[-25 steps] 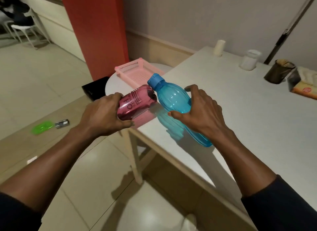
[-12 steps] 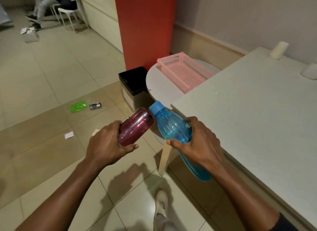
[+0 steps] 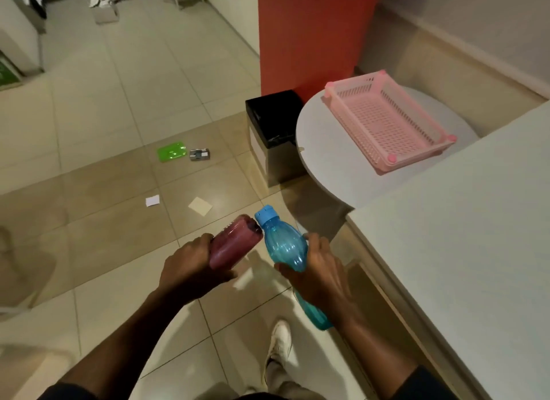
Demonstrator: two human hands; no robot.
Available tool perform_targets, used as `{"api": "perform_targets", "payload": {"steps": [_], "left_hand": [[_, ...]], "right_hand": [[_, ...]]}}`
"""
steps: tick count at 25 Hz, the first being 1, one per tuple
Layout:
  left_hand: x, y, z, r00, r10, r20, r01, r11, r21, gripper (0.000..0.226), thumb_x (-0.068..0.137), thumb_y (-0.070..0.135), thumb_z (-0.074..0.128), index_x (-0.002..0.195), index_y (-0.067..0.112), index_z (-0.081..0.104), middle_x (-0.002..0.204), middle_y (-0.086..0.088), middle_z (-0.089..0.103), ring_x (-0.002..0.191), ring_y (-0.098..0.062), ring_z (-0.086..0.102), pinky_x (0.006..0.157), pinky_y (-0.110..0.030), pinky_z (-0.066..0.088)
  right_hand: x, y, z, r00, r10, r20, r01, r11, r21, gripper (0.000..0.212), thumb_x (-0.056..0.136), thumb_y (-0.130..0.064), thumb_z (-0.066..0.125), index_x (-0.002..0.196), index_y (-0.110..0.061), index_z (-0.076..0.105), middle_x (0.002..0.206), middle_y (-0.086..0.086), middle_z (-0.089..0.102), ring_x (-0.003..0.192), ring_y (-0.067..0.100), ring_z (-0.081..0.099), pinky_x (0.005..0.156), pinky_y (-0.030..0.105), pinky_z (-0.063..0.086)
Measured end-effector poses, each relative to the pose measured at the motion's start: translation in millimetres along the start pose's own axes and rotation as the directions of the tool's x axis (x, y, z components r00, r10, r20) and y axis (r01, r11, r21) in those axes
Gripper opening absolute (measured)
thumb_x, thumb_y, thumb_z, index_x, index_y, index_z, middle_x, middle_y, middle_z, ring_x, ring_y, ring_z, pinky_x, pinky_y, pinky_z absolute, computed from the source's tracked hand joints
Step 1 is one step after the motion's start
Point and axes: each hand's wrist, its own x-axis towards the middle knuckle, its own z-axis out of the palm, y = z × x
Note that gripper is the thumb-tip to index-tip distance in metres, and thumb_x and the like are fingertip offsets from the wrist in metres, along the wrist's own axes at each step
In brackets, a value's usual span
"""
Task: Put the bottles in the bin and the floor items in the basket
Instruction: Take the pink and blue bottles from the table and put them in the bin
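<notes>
The blue bottle [image 3: 285,248] is held in the right hand [image 3: 320,276] and the maroon bottle [image 3: 233,242] in the left hand [image 3: 190,273], each grip wrapped firmly round its bottle's body, both carried in the air over the floor near the surface [image 3: 464,251]. Both long axes tilt forward and up, the blue cap end meeting the maroon's far end, roughly toward the black bin [image 3: 275,126] beside the red pillar [image 3: 312,33]. To finish well, I judge each bottle should be brought right over the bin's opening and lowered end-first, one at a time, steering clear of the pink basket [image 3: 387,120].
</notes>
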Motion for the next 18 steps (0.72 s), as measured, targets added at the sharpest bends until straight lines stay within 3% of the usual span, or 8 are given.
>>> {"api": "perform_targets", "payload": {"steps": [4,8,13,18], "left_hand": [[43.4,-20.1,18.4,0.999,-0.036,0.041,0.035,0.999,0.011,0.080,0.063,0.072,0.085,0.122,0.025,0.058,0.100,0.008,0.073,0.078,-0.011,0.065,0.062,-0.025,0.052],[78.7,-41.8,23.0,0.984,-0.106,0.140,0.104,0.994,0.020,0.087,0.064,0.079,0.080,0.129,0.028,0.053,0.109,0.009,0.071,0.084,-0.011,0.063,0.070,-0.028,0.052],[147.7,-97.7,20.3,0.966,-0.141,0.216,0.146,0.989,-0.008,0.089,0.060,0.084,0.077,0.125,0.028,0.054,0.103,0.012,0.069,0.082,-0.009,0.065,0.073,-0.030,0.058],[240.3,-173.2,-4.6,0.953,-0.138,0.270,0.134,0.990,0.034,0.093,0.054,0.091,0.070,0.122,0.030,0.053,0.103,0.013,0.069,0.083,-0.011,0.066,0.074,-0.034,0.060]], "right_hand": [[44.8,5.4,34.4,1.000,0.011,0.017,-0.012,0.998,0.056,0.075,0.083,-0.068,0.071,0.133,-0.019,0.044,0.114,-0.005,0.059,0.088,0.006,0.061,0.055,0.009,0.040],[84.6,-9.6,64.4,0.992,0.105,0.073,-0.112,0.989,0.098,0.080,0.084,-0.072,0.065,0.136,-0.021,0.035,0.117,-0.003,0.061,0.097,0.011,0.066,0.070,0.023,0.059],[149.4,-46.3,97.1,0.980,0.158,0.119,-0.161,0.987,0.014,0.077,0.083,-0.075,0.063,0.133,-0.024,0.034,0.111,-0.005,0.062,0.087,0.015,0.066,0.066,0.032,0.060],[238.8,-88.5,110.0,0.969,0.234,0.078,-0.230,0.971,-0.061,0.078,0.088,-0.072,0.060,0.140,-0.021,0.030,0.114,0.000,0.062,0.091,0.017,0.065,0.072,0.029,0.057]]}}
